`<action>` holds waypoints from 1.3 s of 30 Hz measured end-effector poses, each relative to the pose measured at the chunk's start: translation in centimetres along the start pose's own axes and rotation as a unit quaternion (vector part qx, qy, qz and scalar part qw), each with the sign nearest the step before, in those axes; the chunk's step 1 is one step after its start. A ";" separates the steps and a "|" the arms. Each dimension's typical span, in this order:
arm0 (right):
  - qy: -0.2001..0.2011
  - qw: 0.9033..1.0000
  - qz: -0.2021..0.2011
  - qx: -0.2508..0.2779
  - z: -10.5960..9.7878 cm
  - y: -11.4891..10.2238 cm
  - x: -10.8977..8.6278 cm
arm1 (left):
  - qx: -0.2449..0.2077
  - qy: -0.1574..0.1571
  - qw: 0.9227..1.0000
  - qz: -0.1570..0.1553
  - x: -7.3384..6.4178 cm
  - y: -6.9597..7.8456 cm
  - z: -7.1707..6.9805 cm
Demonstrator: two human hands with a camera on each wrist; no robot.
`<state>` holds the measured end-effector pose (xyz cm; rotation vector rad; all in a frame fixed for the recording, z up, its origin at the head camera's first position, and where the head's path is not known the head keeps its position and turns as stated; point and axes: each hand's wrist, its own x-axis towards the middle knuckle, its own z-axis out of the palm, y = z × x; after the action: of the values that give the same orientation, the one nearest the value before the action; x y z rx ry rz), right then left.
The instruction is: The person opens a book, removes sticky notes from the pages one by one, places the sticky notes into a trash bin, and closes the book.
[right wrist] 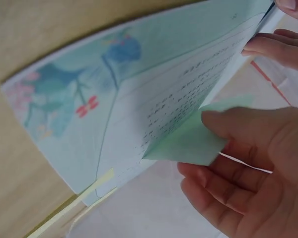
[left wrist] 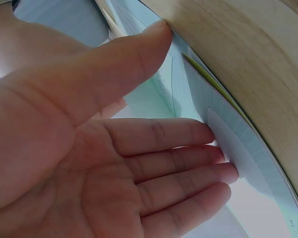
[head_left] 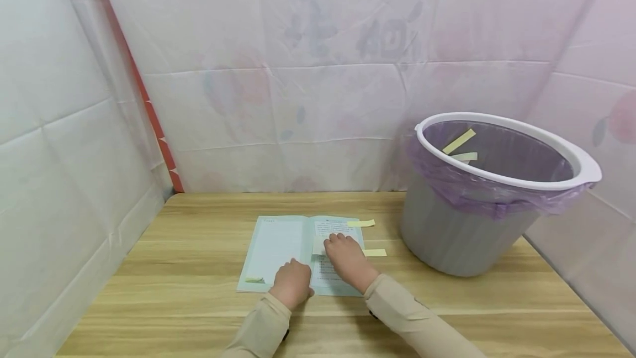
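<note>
An open booklet with pale green page borders lies on the wooden table. My left hand rests on its lower middle, near the fold; its fingers are straight and their tips touch the page in the left wrist view. Over the right page, my right hand pinches a pale green sticky note between thumb and fingers. The note stands at an angle to the printed page. Two yellow paper strips, an upper strip and a lower strip, stick out past the right page's edge.
A grey bin with a purple liner and white rim stands at the table's right; paper strips lie inside it. Another yellowish strip shows at the left page's lower corner. Pale printed sheeting hangs behind the table.
</note>
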<state>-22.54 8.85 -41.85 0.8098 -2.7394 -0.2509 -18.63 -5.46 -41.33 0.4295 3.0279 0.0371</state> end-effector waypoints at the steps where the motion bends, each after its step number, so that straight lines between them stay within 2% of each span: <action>1: 0.000 1.000 0.006 -0.003 0.0 0.0 0.0 | 0.001 0.000 1.000 -0.001 0.0 0.0 0.0; 6: 0.005 0.999 0.040 -0.011 -0.4 0.4 0.0 | 0.002 0.006 1.000 0.000 -0.2 0.1 -0.1; 19: 0.030 0.995 0.093 0.036 -0.7 1.3 0.0 | -0.008 0.012 1.000 0.004 -0.2 0.1 0.2; 24: 0.036 0.993 0.101 0.044 -0.8 1.6 0.1 | -0.009 0.007 1.000 -0.002 -0.2 0.2 0.2; 30: 0.069 0.991 0.105 0.034 -0.8 2.0 0.2 | -0.009 0.008 1.000 -0.003 -0.3 0.1 0.2; 39: 0.092 0.989 0.114 0.030 -0.9 2.6 0.2 | -0.012 0.013 1.000 0.001 -0.4 0.1 0.0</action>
<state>-23.71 10.80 -40.36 0.4978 -2.6435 -0.0442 -18.25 -5.51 -41.26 0.4320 3.0489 0.0781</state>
